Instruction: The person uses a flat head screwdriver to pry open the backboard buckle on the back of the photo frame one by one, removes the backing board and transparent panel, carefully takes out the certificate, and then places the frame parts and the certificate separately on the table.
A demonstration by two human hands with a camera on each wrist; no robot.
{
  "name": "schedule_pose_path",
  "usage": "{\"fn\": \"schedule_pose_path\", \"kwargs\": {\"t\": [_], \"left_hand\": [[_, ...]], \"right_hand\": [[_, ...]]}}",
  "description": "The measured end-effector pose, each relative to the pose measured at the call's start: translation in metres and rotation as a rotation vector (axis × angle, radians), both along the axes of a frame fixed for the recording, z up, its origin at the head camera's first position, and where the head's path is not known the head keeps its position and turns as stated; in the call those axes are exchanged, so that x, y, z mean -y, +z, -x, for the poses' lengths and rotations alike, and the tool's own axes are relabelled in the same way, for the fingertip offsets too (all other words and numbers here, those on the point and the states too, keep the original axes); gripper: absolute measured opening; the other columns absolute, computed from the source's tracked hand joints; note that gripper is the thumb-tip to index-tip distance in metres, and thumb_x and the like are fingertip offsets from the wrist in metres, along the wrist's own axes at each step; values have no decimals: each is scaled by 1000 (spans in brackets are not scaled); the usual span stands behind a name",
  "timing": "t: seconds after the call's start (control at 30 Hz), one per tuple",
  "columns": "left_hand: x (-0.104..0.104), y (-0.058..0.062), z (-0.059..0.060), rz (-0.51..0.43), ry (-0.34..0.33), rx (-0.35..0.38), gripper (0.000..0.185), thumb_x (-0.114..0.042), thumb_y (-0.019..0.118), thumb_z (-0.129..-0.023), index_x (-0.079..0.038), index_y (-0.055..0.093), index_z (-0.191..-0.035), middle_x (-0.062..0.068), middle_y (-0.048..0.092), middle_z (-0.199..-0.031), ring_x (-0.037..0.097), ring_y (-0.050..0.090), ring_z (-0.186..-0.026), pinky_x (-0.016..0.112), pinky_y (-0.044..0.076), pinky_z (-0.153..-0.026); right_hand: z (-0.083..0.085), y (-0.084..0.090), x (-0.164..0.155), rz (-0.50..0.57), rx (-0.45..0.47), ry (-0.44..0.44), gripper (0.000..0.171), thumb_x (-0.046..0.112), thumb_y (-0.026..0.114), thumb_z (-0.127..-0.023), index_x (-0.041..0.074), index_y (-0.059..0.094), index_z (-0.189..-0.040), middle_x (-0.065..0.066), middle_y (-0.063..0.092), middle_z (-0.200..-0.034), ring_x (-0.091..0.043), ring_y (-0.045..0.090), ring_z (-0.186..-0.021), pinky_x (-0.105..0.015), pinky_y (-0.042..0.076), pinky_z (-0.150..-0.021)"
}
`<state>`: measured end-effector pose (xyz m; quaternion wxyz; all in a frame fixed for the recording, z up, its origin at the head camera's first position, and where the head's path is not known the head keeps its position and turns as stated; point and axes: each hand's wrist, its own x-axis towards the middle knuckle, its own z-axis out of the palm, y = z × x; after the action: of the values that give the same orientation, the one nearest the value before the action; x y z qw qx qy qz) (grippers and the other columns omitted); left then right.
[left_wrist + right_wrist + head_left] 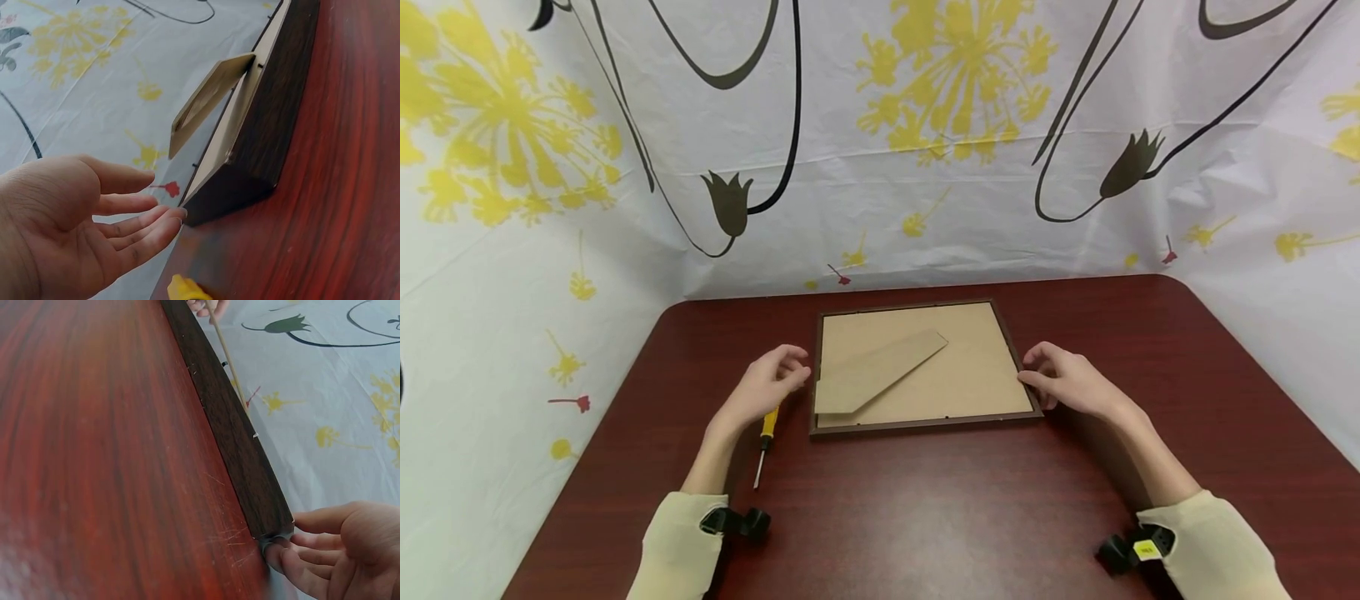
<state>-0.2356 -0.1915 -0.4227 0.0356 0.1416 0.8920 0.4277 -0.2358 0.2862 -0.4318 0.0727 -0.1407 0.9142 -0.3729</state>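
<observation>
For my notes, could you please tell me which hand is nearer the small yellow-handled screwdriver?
Left. The left hand hovers just above the yellow-handled screwdriver; the right hand is across the frame.

A dark red wooden table (925, 517) with rounded far corners fills the lower part of the head view; its glossy top shows a fine lengthwise grain and a soft pale sheen of even light near the front. A white sheet (880, 208) hangs behind and wraps round both sides like walls, creased in horizontal folds. It is printed with large yellow dandelion-like blooms (958, 75), dark tulip-shaped buds (728, 202) on long curling black stems, and a few small red sprigs (574, 403). The material looks like thin plastic or cloth, hard to tell.
</observation>
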Motion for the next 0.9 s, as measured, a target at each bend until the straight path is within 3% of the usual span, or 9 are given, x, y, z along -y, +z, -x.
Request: {"fn": "schedule_pose_path", "kwargs": {"t": [0.33,0.53,0.67,0.9], "left_hand": [[-12,-9,2,91,-57,16,47,-7,59,-100,13,46,-141,21,60,-115,33,61,-103,44,53,-84],[-13,-10,2,147,-87,49,48,-3,57,-99,19,44,-140,25,58,-117,33,61,-102,41,54,-82],[-12,-9,1,147,-101,65,44,-3,57,-100,19,47,-137,22,60,-113,30,62,-100,40,54,-82],[-11,-10,-1,119,-99,112,40,-2,58,-99,17,50,-134,18,62,-110,29,60,-102,41,52,-87]], "right_hand": [[0,2,4,16,-83,-11,26,12,68,-98,-1,57,-117,-8,69,-87,-19,65,-65,-32,56,-61],[0,1,6,-23,-49,11,40,16,66,-99,-5,53,-130,-10,68,-93,-17,66,-65,-33,56,-64],[1,2,8,-64,-45,57,45,14,64,-100,-11,50,-135,-13,67,-96,-15,66,-64,-32,56,-63],[-5,5,8,-109,-74,110,35,10,64,-98,-10,53,-125,-11,65,-95,-11,64,-59,-31,54,-67]]}}
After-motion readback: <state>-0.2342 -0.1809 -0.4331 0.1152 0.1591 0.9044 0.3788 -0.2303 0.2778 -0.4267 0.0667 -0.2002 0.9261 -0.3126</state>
